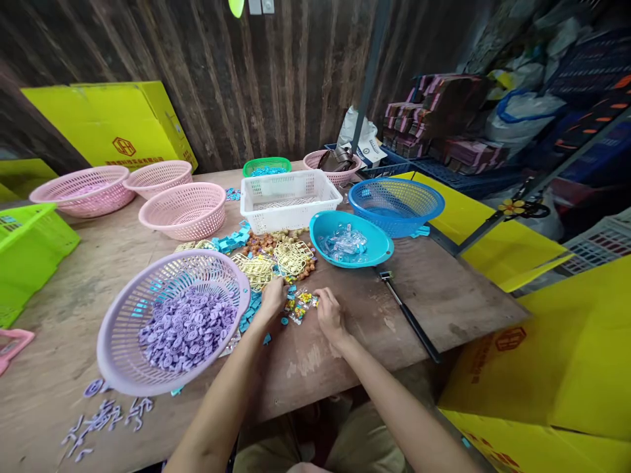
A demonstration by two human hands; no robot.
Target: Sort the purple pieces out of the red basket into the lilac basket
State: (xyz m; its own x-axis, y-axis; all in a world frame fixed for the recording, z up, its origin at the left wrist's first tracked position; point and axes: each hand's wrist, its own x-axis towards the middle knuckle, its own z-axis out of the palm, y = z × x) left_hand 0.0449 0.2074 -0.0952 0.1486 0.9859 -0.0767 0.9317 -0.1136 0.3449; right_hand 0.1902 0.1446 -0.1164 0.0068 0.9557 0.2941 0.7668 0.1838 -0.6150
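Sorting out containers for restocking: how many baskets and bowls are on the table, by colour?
Pink baskets: 4
Lilac basket: 1
White basket: 1
Green basket: 1
Blue basket: 1
Turquoise bowl: 1
Total: 9

You face a worn wooden tabletop (pixel 434 289). A white rectangular plastic basket (pixel 290 198) sits mid-back; left of it three round pink baskets (pixel 183 210), right a blue mesh basket (pixel 397 205), in front a turquoise bowl (pixel 351 239) and lilac basket (pixel 172 320).
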